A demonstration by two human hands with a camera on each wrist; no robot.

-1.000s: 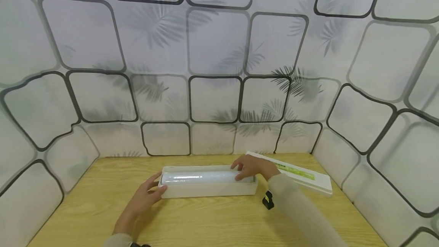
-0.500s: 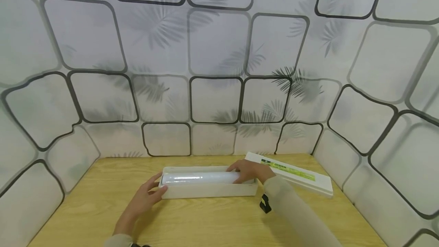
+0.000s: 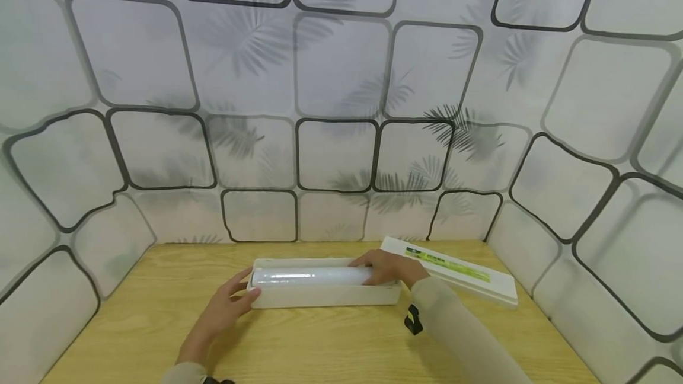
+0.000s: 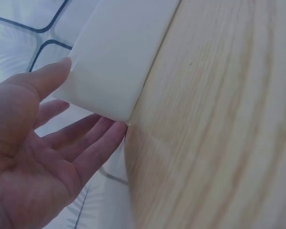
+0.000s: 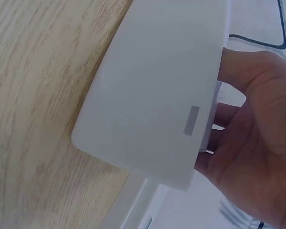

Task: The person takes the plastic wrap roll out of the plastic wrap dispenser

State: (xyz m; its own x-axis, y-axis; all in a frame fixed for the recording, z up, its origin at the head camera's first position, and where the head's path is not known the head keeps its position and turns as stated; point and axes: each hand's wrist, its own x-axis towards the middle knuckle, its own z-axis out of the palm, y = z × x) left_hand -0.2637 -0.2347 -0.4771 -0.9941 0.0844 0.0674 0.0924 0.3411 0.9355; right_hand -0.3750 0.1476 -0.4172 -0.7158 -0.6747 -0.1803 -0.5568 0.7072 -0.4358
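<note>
A long white open-topped box [image 3: 325,296] sits on the wooden table, with a shiny, whitish roll of plastic film [image 3: 304,276] lying lengthwise inside. My left hand [image 3: 226,304] holds the box's left end, thumb at the front corner and fingers round the end. In the left wrist view, its fingertips [image 4: 118,129] touch the lower edge of that end. My right hand [image 3: 381,266] reaches into the right part of the box from above and grips the roll, thumb in front and fingers behind. The box wall hides those fingertips in the right wrist view.
A white lid [image 3: 453,271] with a green and yellow label lies slantwise behind and right of the box, near my right forearm. The wooden table [image 3: 320,342] ends at a patterned wall covering [image 3: 331,212] at the back and sides.
My right hand has shifted slightly left and lower into the box, its fingers now round the roll. My left hand, the box and the lid stay put.
</note>
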